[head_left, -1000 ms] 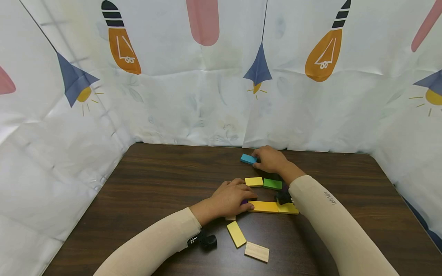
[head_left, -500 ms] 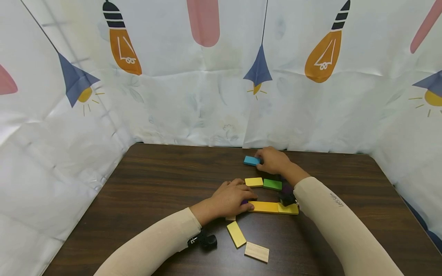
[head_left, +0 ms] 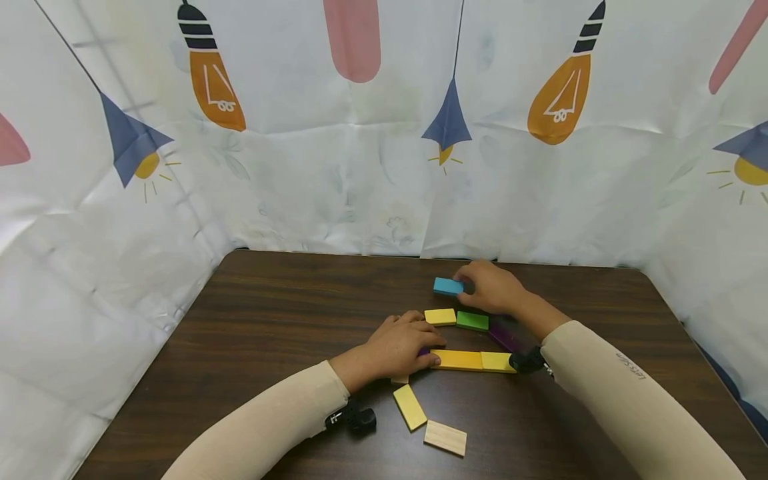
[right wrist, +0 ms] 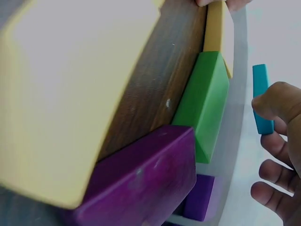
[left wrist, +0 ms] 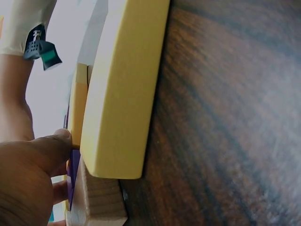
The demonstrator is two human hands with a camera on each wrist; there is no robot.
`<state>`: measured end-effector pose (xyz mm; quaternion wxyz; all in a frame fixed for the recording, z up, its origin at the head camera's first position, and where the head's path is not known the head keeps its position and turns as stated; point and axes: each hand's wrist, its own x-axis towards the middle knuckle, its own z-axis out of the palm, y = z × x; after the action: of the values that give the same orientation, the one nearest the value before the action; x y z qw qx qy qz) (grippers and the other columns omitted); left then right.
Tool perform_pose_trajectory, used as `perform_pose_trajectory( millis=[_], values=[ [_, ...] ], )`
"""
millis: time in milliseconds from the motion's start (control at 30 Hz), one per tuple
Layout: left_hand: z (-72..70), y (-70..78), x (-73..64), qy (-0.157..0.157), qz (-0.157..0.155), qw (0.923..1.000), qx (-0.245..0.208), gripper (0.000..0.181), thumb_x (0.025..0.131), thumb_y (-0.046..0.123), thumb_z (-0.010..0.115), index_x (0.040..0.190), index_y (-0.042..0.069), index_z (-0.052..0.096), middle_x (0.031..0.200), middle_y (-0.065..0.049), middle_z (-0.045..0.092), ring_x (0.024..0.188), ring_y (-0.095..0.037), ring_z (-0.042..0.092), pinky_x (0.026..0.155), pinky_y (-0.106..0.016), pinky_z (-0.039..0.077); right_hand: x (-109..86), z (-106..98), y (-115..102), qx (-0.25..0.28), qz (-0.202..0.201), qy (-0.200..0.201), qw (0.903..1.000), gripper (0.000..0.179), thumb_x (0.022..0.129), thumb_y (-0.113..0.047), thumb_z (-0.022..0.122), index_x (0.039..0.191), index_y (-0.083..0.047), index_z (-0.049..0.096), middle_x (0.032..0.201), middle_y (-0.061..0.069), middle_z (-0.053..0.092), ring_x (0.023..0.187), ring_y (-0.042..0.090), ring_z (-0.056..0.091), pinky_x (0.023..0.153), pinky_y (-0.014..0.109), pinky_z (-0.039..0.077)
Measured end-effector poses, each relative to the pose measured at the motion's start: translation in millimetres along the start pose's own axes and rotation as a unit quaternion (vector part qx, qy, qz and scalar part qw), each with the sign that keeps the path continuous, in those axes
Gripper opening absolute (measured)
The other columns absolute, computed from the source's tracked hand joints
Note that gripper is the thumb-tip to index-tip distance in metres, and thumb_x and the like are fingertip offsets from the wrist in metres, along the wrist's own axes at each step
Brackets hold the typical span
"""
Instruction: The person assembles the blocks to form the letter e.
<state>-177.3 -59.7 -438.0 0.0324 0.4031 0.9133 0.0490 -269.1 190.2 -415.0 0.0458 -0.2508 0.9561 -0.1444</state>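
My right hand (head_left: 495,288) pinches a blue block (head_left: 448,287) between thumb and fingers, beyond the row of blocks; the right wrist view shows this blue block (right wrist: 261,92) from the side. My left hand (head_left: 397,347) has its thumb and fingers about a purple block (head_left: 424,351), mostly hidden under it. That block meets the end of an orange-yellow block (head_left: 457,360), near the thumb tip. A pale yellow block (head_left: 497,362) continues the line. Behind lie a yellow block (head_left: 441,317) and a green block (head_left: 473,321), end to end, with a dark purple block (head_left: 506,335) angled off the green one.
Nearer me lie a yellow block (head_left: 410,407) and a plain wooden block (head_left: 445,438), placed at angles. Another wooden block (left wrist: 101,197) is partly covered by my left hand. The brown table (head_left: 288,300) ends at a patterned white curtain (head_left: 336,193) behind.
My right hand has brought the blue block rightward and closer to me, toward the yellow and green blocks, uncovering the dark purple block. My left hand stays in place.
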Motion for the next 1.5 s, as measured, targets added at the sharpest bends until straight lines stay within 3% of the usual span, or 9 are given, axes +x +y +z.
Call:
perform_pose_trajectory(
  millis=[667, 900, 1267, 1500],
  values=[
    [-0.9, -0.5, 2.3, -0.008, -0.003, 1.0, 0.002, 0.04, 0.103, 0.051, 0.055, 0.139, 0.035, 0.065, 0.141, 0.013, 0.059, 0.144, -0.026, 0.038, 0.103, -0.052, 0.044, -56.1, -14, 0, -0.01, -0.029, 0.052, 0.9982, 0.037, 0.089, -0.029, 0.08, 0.121, -0.013, 0.073, 0.112, 0.001, 0.067, 0.104, 0.022, 0.059, 0.082, 0.045, 0.055],
    [-0.3, -0.7, 2.5, -0.007, -0.004, 1.0, -0.004, 0.04, 0.103, 0.05, 0.057, 0.14, 0.035, 0.065, 0.141, 0.013, 0.059, 0.144, -0.025, 0.037, 0.103, -0.052, 0.044, -79.4, -16, 1, 0.002, -0.037, 0.062, 0.9974, 0.035, 0.086, -0.027, 0.082, 0.118, -0.015, 0.074, 0.101, -0.006, 0.063, 0.094, 0.02, 0.057, 0.073, 0.036, 0.052],
    [0.3, -0.4, 2.0, -0.009, -0.004, 0.9999, -0.004, 0.04, 0.103, 0.051, 0.057, 0.139, 0.035, 0.065, 0.141, 0.013, 0.059, 0.143, -0.023, 0.038, 0.104, -0.054, 0.043, -119.4, -8, -6, -0.004, -0.058, 0.082, 0.9949, 0.035, 0.083, -0.025, 0.086, 0.116, -0.016, 0.074, 0.104, -0.008, 0.064, 0.094, 0.019, 0.056, 0.07, 0.03, 0.052],
    [-0.1, -0.4, 1.7, -0.01, -0.002, 0.9999, -0.002, 0.039, 0.103, 0.051, 0.056, 0.137, 0.035, 0.067, 0.142, 0.013, 0.058, 0.143, -0.024, 0.037, 0.104, -0.056, 0.042, -138.5, 0, -11, 0.009, -0.069, 0.092, 0.9933, 0.033, 0.083, -0.024, 0.085, 0.114, -0.02, 0.075, 0.094, -0.018, 0.056, 0.088, 0.014, 0.053, 0.064, 0.024, 0.046]
  ],
)
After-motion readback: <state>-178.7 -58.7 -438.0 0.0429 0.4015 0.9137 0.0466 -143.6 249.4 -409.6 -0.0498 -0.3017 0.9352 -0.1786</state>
